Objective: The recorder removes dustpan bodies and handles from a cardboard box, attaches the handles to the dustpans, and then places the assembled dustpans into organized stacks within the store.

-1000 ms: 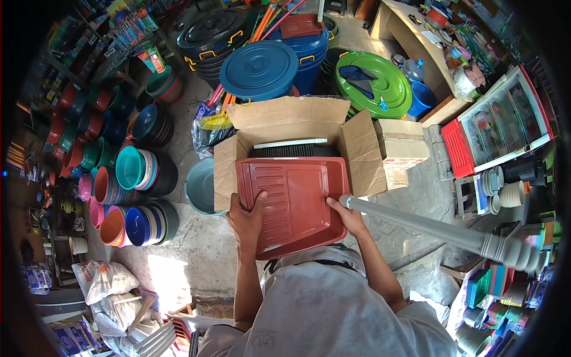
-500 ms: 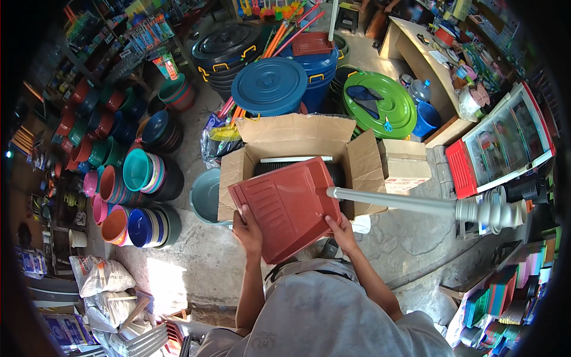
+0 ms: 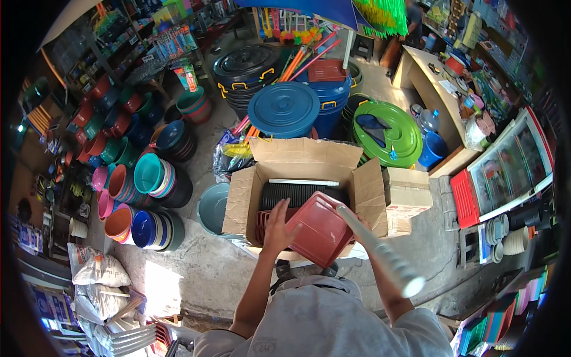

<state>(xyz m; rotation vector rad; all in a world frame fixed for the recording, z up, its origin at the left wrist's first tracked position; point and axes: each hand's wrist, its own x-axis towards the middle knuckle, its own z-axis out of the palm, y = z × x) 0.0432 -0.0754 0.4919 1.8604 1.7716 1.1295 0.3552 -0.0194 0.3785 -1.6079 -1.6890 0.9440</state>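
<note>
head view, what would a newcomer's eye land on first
Probably the red tray, tilted over the near side of the open cardboard box, with a grey pole slanting across its right side. Then the big green lid beyond the box to the right, and the round blue lid straight behind the box.

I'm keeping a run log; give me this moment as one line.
left hand: spread, at red tray; right hand: tray's right edge, grip partly hidden; tray: tilted, at open cardboard box
</note>
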